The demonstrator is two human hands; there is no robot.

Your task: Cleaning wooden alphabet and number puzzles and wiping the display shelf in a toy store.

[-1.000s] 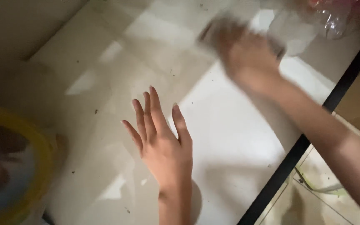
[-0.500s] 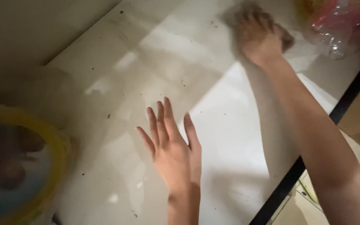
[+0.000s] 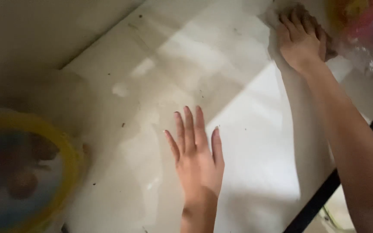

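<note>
The left hand (image 3: 198, 162) lies flat on the white tabletop (image 3: 255, 172); the right hand (image 3: 301, 41) presses a cloth (image 3: 277, 15).

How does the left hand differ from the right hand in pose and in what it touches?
The left hand lies flat with its fingers spread on the bare white table; the right hand is curled over a cloth. The left hand is near the body; the right hand reaches far, beside a clear plastic bag. Both are bare and palm down.

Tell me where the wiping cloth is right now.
In the head view, the cloth sits at the top right, pressed to the white tabletop under the right hand, beside the clear plastic bag.
</note>
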